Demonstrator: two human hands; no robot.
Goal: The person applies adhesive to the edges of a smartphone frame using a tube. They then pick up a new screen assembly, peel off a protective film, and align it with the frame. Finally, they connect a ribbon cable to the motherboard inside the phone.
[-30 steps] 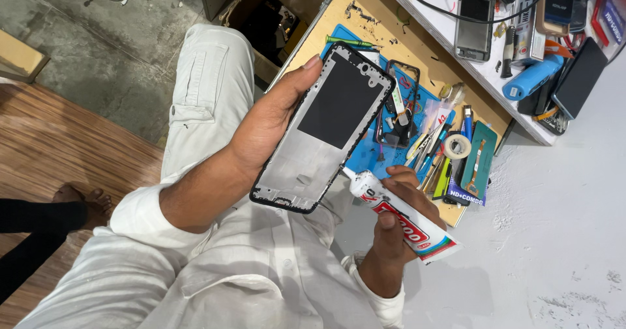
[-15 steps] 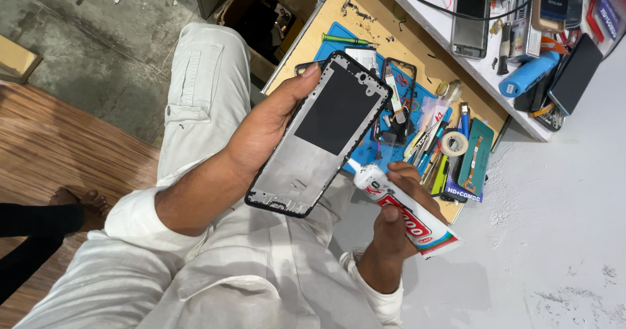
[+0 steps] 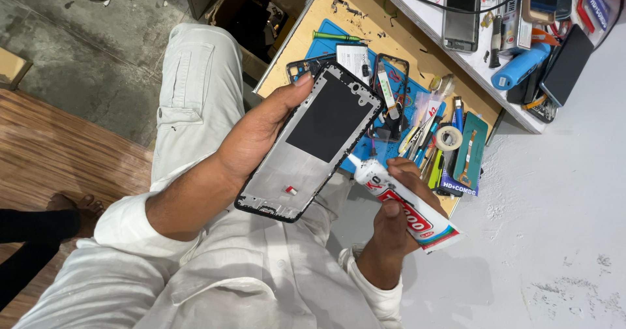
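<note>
**Phone frame and glue tube held over the lap**

The person's left hand [image 3: 261, 136] is gripping a black phone frame [image 3: 313, 140] from behind, with the fingers curling around its upper left edge and the palm supporting its back. The frame is tilting diagonally above the lap, its open inner side facing the camera, showing a dark rectangular patch in the upper part and bare grey metal lower down. The right hand [image 3: 391, 218] is closing around a white glue tube with red lettering [image 3: 407, 215], and the tube's nozzle is pointing up and to the left, sitting just beside the frame's lower right edge; whether the tip is actually touching the frame cannot be told.

Beyond the hands, a wooden tabletop [image 3: 365, 22] is carrying a blue work mat [image 3: 326, 45], a second empty phone frame [image 3: 391, 84], a roll of tape [image 3: 448, 138] and a cluster of small tools [image 3: 420, 136]. A white shelf [image 3: 515, 101] behind it is holding several phones and a blue cylinder [image 3: 520, 66]. The person is wearing pale trousers [image 3: 195, 94] and a white shirt.
</note>
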